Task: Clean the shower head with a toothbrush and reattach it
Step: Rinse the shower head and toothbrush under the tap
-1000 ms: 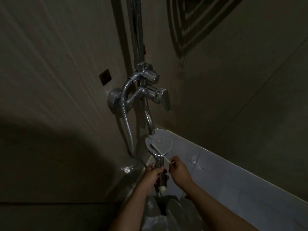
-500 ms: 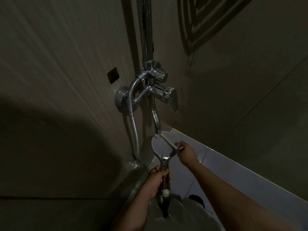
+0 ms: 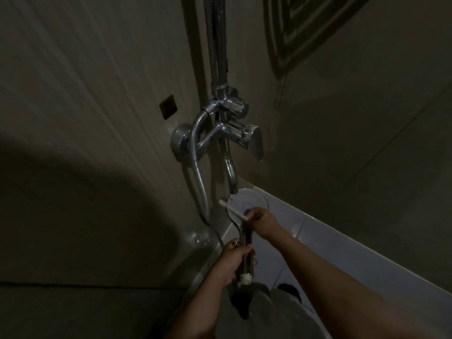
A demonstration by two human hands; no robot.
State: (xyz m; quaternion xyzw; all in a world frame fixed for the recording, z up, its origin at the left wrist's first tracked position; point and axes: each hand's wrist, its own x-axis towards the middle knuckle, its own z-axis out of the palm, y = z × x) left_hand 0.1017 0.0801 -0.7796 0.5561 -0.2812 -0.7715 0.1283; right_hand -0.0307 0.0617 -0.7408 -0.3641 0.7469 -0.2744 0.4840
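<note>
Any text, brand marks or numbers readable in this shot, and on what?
None readable.
Mixer tap: no brand mark or hot/cold sign shows; the chrome is dim.
Shower head: plain face, no lettering seen.
Toothbrush: white, too small and blurred to tell whether it carries print.
Dark square plate on the wall: blank as far as the dim light shows.

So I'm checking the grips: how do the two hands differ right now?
The left hand wraps the shower head handle low down; the right hand pinches the white toothbrush higher, over its face. The left looks sharp, the right slightly blurred. Both grips are closed.
</note>
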